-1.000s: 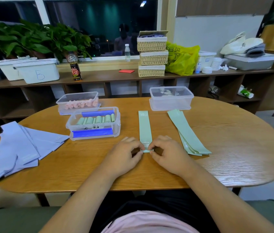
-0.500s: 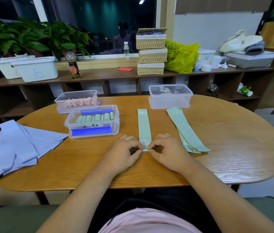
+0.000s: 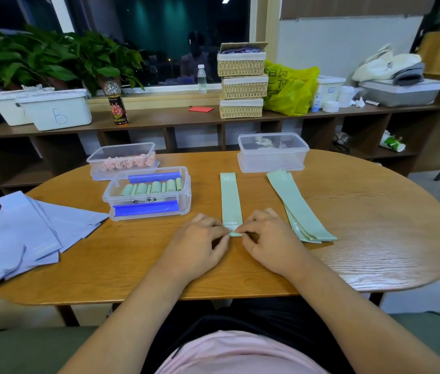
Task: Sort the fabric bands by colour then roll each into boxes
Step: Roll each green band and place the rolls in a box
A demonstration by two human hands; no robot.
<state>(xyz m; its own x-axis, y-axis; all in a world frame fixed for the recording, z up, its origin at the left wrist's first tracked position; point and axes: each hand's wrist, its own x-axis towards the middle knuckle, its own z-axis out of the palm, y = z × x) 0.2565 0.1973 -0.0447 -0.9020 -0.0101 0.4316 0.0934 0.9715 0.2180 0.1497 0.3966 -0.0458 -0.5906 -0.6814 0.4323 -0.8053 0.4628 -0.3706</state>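
Well, low by the near edge of the oval, grainy wooden table [image 3: 375,238], the left hand [image 3: 200,244] and right hand [image 3: 270,238] each pinch the near end of a long, flat mint-green fabric band [image 3: 230,201]. A small tight fold sits there, and the rest lies smooth toward the far edge. Just right of it lies a fanned stack of matching green bands [image 3: 297,209]. Left of it, a clear plastic box with blue clips [image 3: 183,203] holds stubby green rolls [image 3: 151,188], and soft lavender bands [image 3: 32,233] sprawl at the left end. Since half a second ago, hands and band have barely shifted.
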